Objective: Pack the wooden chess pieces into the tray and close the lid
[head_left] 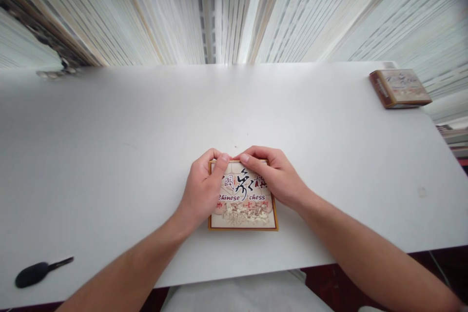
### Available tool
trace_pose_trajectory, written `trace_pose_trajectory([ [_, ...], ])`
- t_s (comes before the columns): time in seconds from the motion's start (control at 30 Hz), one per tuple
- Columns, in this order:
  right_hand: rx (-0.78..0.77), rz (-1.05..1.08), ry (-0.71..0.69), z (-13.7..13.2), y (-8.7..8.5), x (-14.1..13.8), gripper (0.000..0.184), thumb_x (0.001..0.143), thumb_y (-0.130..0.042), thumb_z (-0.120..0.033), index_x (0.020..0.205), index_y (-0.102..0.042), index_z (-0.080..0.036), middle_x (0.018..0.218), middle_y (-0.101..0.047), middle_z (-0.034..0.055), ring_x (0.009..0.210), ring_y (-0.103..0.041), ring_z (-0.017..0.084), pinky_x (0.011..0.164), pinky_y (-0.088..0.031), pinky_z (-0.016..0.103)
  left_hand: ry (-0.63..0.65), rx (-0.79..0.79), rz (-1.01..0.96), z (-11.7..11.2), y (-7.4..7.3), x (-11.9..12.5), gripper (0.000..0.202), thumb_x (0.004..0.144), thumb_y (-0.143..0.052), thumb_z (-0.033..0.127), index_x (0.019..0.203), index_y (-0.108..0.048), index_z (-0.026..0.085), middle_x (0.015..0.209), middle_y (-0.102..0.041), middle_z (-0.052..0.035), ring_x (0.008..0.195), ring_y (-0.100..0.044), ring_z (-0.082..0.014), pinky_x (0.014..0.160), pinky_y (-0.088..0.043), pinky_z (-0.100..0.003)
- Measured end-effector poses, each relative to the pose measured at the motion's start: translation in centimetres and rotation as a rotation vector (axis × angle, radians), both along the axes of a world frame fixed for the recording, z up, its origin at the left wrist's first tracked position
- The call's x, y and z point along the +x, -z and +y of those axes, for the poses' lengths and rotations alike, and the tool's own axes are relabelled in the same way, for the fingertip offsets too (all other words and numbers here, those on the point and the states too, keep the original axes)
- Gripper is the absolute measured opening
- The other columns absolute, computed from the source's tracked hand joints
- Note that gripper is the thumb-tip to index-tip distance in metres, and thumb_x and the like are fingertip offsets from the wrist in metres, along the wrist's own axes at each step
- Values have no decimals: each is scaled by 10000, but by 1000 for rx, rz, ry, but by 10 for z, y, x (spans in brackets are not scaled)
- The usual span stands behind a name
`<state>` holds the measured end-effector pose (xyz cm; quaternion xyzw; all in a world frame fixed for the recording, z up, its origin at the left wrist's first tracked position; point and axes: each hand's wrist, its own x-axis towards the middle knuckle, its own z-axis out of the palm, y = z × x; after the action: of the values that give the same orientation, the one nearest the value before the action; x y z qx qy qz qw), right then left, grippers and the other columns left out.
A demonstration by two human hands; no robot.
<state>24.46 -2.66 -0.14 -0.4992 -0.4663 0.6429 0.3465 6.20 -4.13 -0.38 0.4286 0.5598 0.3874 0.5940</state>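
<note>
A Chinese chess box (243,209) with a cream lid and brown-gold edges lies before me at the near part of the table, its lettering facing me. My left hand (204,183) is closed around its left side, thumb on the top near the far edge. On the opposite side my right hand (276,173) grips the far right corner, its thumb also on the lid. Both sets of fingertips meet behind the far edge, where they are mostly hidden. The lid looks closed.
On the white table (146,117), a second Chinese chess box (405,88) sits at the far right corner. A black, rounded object with a thin handle (34,274) lies at the near left. Tightly packed, blurred shelves of thin spines (234,14) stand behind the table.
</note>
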Motion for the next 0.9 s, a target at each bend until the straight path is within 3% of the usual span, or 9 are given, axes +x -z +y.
trace_pose_trajectory([
  [0.13,-17,23,27,-1,1,-1,388,922,-753,-566,844,-757,-186,783,-694,34,701,-604,162,620,-477,291,-12,10,-24,0,0,1,448,978,-687,636,868,-628,205,723,-662,-2,630,-594,-145,574,-471,-239],
  [0.3,-89,121,149,-3,0,-4,363,889,-799,-559,957,-763,-204,839,-715,38,744,-657,187,648,-535,319,-52,61,-12,1,3,0,465,985,-678,666,893,-651,210,736,-642,3,637,-574,-137,584,-469,-237],
  [0.47,-71,91,151,-5,0,-6,369,888,-817,-560,950,-754,-202,838,-715,46,759,-675,205,669,-562,345,-67,36,-43,1,4,0,463,995,-657,674,937,-661,214,783,-660,-8,690,-608,-149,602,-486,-238],
  [0.7,-46,70,199,-3,1,-8,390,891,-795,-582,978,-735,-206,839,-704,37,737,-644,187,633,-537,320,-57,14,-93,-4,0,-1,380,1028,-648,591,1229,-640,268,958,-735,-24,839,-700,-179,745,-576,-269],
  [0.9,-128,126,214,-11,-7,-10,549,857,-855,-573,1266,-646,-273,901,-742,28,780,-714,220,704,-610,373,-79,38,-23,-4,-1,2,369,1024,-639,611,1124,-628,256,825,-666,6,626,-597,-138,575,-501,-231],
])
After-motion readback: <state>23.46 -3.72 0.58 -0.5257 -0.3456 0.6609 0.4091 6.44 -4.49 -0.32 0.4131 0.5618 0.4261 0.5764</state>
